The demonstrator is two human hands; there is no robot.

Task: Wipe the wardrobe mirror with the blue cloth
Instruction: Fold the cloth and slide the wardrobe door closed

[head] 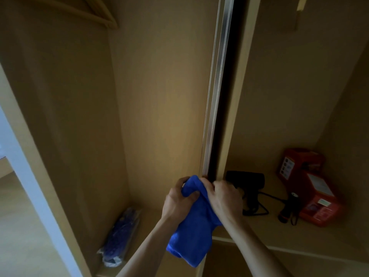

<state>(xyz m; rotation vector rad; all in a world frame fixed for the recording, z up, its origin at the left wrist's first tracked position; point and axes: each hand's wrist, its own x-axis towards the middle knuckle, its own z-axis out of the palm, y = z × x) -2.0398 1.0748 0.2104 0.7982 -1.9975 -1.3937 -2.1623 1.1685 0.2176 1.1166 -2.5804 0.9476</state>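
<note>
Both fists bunching blue cloth [194, 222], left hand [177, 198], right hand [225, 198]

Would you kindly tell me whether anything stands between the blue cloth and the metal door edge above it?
Nothing visible does. The left hand and right hand grip the blue cloth just below the metal door edge; the black hair dryer lies to the right, off that path. No mirror face shows.
</note>
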